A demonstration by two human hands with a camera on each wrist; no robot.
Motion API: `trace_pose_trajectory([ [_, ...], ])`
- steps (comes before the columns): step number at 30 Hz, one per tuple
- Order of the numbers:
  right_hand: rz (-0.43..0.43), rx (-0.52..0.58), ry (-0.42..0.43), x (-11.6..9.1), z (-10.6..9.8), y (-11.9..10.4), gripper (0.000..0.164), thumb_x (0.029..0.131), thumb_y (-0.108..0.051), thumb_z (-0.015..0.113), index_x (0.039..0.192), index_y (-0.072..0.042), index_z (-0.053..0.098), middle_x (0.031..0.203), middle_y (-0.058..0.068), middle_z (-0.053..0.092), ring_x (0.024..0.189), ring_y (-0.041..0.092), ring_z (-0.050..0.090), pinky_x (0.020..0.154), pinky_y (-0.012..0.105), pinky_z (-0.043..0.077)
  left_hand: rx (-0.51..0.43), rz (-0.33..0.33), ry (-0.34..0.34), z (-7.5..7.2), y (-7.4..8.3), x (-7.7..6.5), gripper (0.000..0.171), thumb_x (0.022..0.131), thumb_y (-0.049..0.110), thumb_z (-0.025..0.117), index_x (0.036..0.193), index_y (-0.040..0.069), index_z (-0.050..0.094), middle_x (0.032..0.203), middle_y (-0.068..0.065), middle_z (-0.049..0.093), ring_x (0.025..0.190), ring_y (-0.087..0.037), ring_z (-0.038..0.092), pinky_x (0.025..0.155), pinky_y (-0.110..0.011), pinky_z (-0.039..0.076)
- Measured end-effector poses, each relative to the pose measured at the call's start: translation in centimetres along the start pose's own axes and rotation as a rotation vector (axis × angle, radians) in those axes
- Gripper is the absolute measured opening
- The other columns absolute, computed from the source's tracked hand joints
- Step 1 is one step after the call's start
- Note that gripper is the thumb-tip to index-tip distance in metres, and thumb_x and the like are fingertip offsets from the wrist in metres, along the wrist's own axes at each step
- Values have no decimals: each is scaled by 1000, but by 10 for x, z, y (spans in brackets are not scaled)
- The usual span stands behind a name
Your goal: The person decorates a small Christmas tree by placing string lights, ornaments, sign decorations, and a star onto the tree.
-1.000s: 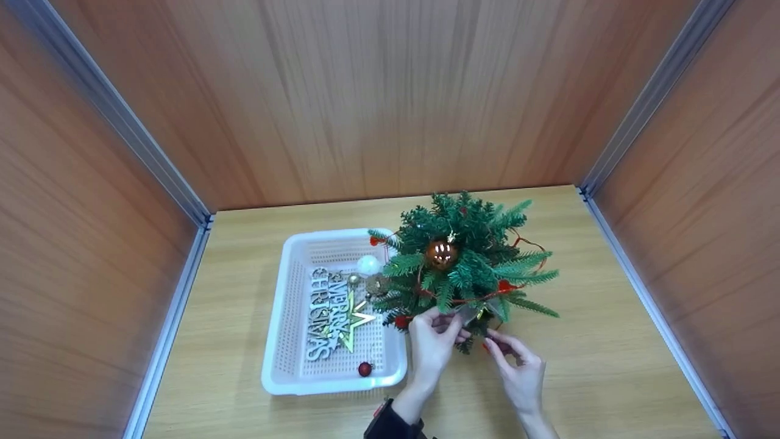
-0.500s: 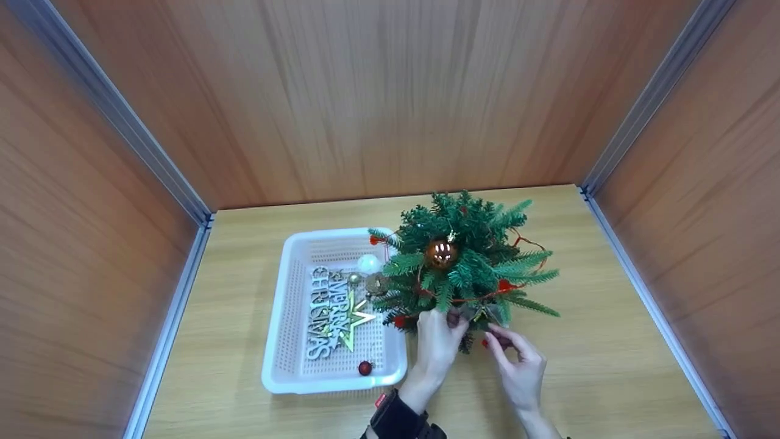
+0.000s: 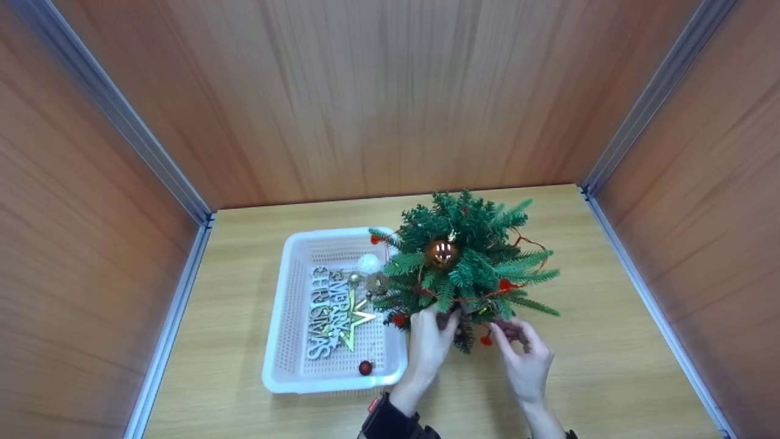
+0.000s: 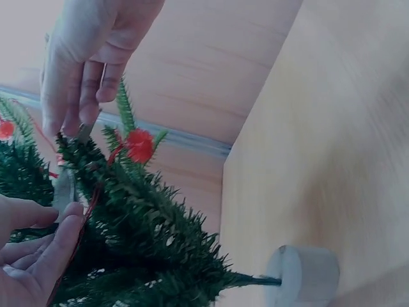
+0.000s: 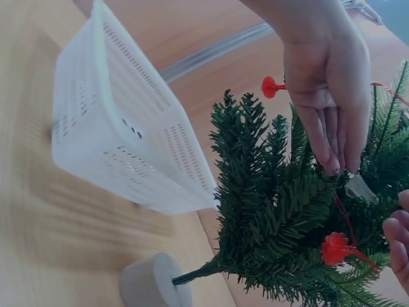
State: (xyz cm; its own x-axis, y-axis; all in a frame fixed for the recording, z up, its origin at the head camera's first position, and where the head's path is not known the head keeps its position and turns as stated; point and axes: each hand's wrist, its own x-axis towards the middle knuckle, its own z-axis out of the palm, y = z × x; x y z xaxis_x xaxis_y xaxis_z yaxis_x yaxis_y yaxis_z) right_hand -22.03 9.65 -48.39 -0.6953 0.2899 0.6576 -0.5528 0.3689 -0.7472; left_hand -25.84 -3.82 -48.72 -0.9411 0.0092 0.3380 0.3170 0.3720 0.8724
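A small artificial Christmas tree (image 3: 475, 268) stands on a round pale base (image 4: 307, 275), with a shiny brown bauble (image 3: 441, 253) and a red string garland (image 3: 509, 285) on it. At its front branches, my left hand (image 3: 426, 341) pinches one side of a sheer grey ribbon bow (image 3: 472, 305) with gold at its middle. My right hand (image 3: 525, 360) has thumb and fingertips together at the bow's other side. The bow's grey strip (image 4: 64, 192) shows between the left fingers in the left wrist view. A red garland piece (image 3: 485, 340) hangs between the hands. Branches partly hide the bow.
Left of the tree sits a white plastic basket (image 3: 274, 341) holding silver lettering (image 3: 326, 314), a gold star (image 3: 353, 323), a white ball (image 3: 368, 264) and a small red bauble (image 3: 365, 368). Wooden panels (image 3: 390, 103) enclose the table at the back and sides.
The left hand shifts inward at the bow, then back slightly left. My right hand moves a little right, away from the red garland piece, which now hangs free. Tree and basket stay put.
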Motion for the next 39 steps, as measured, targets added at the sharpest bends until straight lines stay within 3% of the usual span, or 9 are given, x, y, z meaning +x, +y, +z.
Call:
trace_pose_trajectory([
  [5,-12,-23,54,0,-2,1,20,63,26,62,78,14,59,67,20,60,57,12,55,53,12,44,-18,-41,-16,-2,3,-1,6,81,6,62,75,6,62,59,1,61,48,-3,54,41,-13,42],
  [11,21,-111,148,4,-5,3,21,66,23,61,85,14,58,77,21,52,59,8,46,46,11,35,24,26,-19,5,1,3,7,82,8,61,89,6,63,55,2,55,42,2,43,37,-12,37],
  [15,102,-137,79,5,-7,4,23,70,19,60,92,13,57,84,18,56,63,10,50,49,11,39,-37,3,-21,11,-2,4,9,82,6,60,91,7,64,54,-1,58,38,0,49,37,-12,39],
  [19,141,-139,47,6,-8,4,18,72,19,60,88,14,59,78,14,62,57,14,54,51,13,43,-83,-6,37,13,-3,3,8,81,1,60,85,5,65,59,-3,62,40,-4,53,39,-12,42],
  [21,121,-122,58,10,-9,8,17,70,21,59,85,14,59,74,17,61,55,17,54,50,13,44,-126,2,65,13,-2,3,7,81,1,60,85,4,66,62,-5,63,41,-5,54,40,-13,44],
  [26,-3,-136,62,28,-9,29,16,69,18,64,82,10,62,70,19,61,56,10,55,52,11,43,-236,22,99,16,0,4,5,82,2,60,83,2,65,58,-8,62,42,-9,56,41,-16,46],
  [31,-90,-309,36,44,-6,46,10,69,10,68,75,4,62,66,13,62,55,14,55,55,10,43,-170,24,130,20,0,5,4,80,3,62,79,4,65,52,-4,59,41,-6,54,41,-14,44],
  [35,-116,-439,-18,47,-4,55,12,67,14,67,71,4,61,63,14,61,52,22,56,49,24,48,-152,-7,104,22,-1,5,5,80,2,62,78,4,66,51,-3,60,40,-6,54,40,-13,43],
  [39,-85,-521,-118,44,-3,58,16,66,17,66,74,4,62,63,15,61,52,24,57,45,36,48,-148,-55,47,23,-2,4,7,81,2,61,78,5,67,55,-2,61,39,-9,54,37,-15,43],
])
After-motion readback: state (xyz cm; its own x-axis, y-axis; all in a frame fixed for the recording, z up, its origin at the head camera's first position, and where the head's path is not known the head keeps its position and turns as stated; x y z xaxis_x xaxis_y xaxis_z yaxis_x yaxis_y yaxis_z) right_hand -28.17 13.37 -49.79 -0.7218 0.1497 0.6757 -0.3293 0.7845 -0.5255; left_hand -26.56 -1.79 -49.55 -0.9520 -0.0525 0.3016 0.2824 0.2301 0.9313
